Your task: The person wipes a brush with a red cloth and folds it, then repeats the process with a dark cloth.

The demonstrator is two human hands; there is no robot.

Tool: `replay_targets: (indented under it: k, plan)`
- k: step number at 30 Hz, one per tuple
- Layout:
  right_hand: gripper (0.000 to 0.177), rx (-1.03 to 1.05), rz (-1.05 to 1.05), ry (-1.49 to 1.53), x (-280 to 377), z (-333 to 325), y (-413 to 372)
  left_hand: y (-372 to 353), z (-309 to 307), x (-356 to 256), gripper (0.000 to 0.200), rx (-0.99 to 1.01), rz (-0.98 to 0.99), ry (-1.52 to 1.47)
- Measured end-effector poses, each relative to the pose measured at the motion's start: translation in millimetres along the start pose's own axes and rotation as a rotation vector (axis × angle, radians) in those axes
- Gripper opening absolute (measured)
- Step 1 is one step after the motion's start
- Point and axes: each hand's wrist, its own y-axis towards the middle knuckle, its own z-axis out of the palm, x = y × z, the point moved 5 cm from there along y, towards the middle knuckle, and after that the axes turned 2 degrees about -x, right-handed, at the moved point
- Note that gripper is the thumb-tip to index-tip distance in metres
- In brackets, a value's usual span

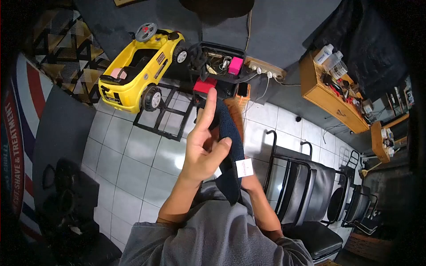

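A dark blue, coarse-textured fabric piece (230,128) is held upright in front of my chest. A small white label (244,168) with reddish writing hangs at its lower right. My left hand (202,148) grips its left side, thumb pressed on the fabric and index finger pointing up. Behind it, my right hand (250,182) is mostly hidden; the wrist comes up from the lower right. A brown strip (235,113) shows along the piece's upper right edge. I cannot tell how the right fingers hold it.
A yellow ride-on toy car (137,71) stands on a black metal frame (165,116) at the upper left. Ahead is a black bin (217,48) with cables and a pink box (235,65). Black chairs (310,195) line the right, below a wooden drawer unit (330,95) carrying bottles.
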Motion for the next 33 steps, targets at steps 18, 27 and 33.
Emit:
replay_targets:
  k: [18, 27, 33]
  plan:
    - [0.05, 0.386, 0.182, -1.088, -425, -112, -85, 4, -16, -35, 0.089, -0.14, 0.216, -0.133]
    - [0.048, -0.095, 0.304, 0.254, -23, -15, 8, -1, -1, 20, 0.09, -0.081, 0.104, 0.113]
    - [0.023, 0.198, 0.235, -0.076, -75, 18, -4, 12, 2, 20, 0.091, -0.121, 0.195, 0.228]
